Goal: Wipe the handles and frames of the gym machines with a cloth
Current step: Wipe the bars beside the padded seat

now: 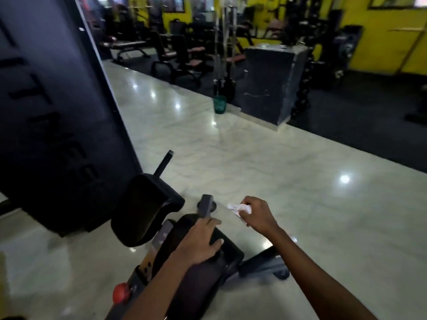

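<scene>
Here the dark machine panel (53,112) rises far left of the fingers. The left hand (198,241) rests flat, fingers relaxed, on the black seat pad (221,252); just right, the right hand (256,215) pinches the white cloth (240,208).

Two hands are showing at the frame's bottom: left hand (200,241), right hand (257,215). One white cloth (240,208), two black pads (143,209), one red knob (121,292), and one green bucket (219,104) are appearing.
</scene>
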Available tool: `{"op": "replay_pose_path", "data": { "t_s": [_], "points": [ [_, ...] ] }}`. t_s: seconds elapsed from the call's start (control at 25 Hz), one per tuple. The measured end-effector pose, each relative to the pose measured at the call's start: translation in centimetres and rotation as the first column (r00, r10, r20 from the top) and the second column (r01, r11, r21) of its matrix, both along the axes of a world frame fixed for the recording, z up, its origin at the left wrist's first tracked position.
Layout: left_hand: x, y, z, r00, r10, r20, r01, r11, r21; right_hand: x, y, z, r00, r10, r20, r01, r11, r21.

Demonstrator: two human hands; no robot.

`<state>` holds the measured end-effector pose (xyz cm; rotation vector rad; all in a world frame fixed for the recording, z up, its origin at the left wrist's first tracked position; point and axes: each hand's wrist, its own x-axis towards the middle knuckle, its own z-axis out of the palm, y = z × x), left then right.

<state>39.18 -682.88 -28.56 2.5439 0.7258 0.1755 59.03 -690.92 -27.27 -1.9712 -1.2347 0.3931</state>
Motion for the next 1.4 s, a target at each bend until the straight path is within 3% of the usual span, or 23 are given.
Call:
{"op": "replay_pose_path", "data": {
  "t_s": [0.24,0.52,0.84,1.0,1.16,1.4],
  "points": [
    [0.4,-1.3,-1.9,0.955,-0.296,-0.015,0.297,0.953,0.06,-1.3,-8.5,-2.7,0.943,-0.322,0.08,0.331,0.934,-0.133],
    [0.2,1.5,-5.3,0.903,-0.422,-0.082,0.427,0.858,0.286,-3.4,-11.5,-5.0,0.879,-0.472,0.073,0.474,0.88,-0.019],
    [-0.9,3.8,-7.7,0.828,-0.544,-0.135,0.551,0.745,0.376,-1.4,-10.1,-8.0,0.686,-0.667,0.291,0.715,0.691,-0.103],
    [-1.0,5.0,-8.9,0.783,-0.614,-0.103,0.597,0.695,0.401,-2.4,-8.1,-9.9,0.648,-0.598,0.472,0.727,0.67,-0.148],
    [-1.0,5.3,-9.6,0.771,-0.635,-0.043,0.583,0.677,0.449,-2.9,-7.5,-12.2,0.664,-0.503,0.553,0.709,0.658,-0.253],
    [-1.1,5.3,-9.6,0.778,-0.628,-0.037,0.566,0.673,0.475,-1.8,-8.0,-11.9,0.648,-0.561,0.515,0.723,0.666,-0.185]
  ]
}}
